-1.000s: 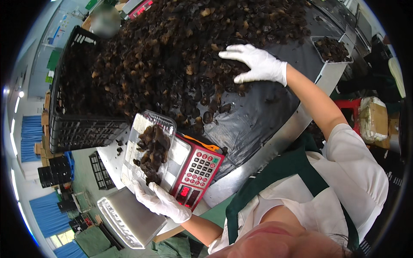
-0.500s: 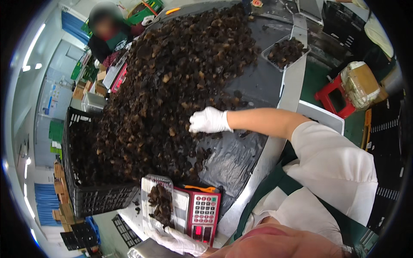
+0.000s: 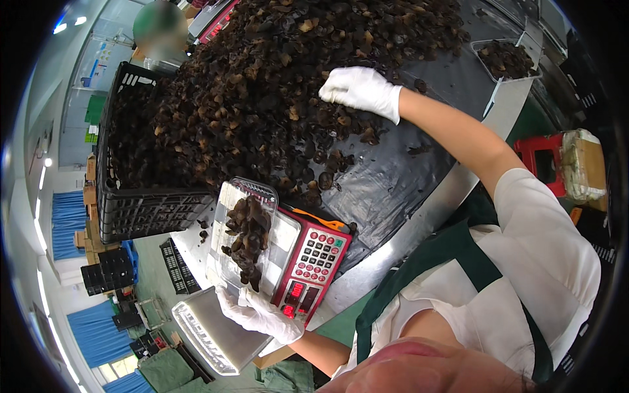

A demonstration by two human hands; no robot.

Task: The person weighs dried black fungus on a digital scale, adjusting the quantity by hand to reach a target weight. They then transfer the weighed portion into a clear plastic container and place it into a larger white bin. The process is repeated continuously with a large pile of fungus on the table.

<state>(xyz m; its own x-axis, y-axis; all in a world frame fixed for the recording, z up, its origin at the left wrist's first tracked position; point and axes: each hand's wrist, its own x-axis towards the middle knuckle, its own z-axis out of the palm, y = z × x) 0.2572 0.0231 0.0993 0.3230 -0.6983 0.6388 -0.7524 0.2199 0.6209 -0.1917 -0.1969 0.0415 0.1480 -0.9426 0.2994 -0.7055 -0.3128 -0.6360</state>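
A broad heap of dark, crinkled wood ear mushrooms (image 3: 262, 105) covers the table. My gloved right hand (image 3: 360, 88) reaches onto the heap's right part, fingers curled closed; whatever they hold is hidden. At the lower left, my gloved left hand (image 3: 262, 318) grips the near end of a clear plastic tray (image 3: 270, 191), its fingers bent at the rim. More wood ear pieces (image 3: 249, 229) lie inside this tray, which sits on a red digital scale (image 3: 318, 259) with a keypad and lit red display.
Left of the heap stands a black slatted crate (image 3: 154, 213) filled with wood ear. An orange-handled tool (image 3: 321, 219) lies behind the scale. A lidded grey box (image 3: 219, 334) sits beside my left hand. At the far right are another filled tray (image 3: 504, 60) and a red stool (image 3: 544, 164).
The whole view has shifted, so the scale and tray appear higher and tilted. My right hand is a bit farther from the scale, still curled on the heap. My left hand stays at the tray.
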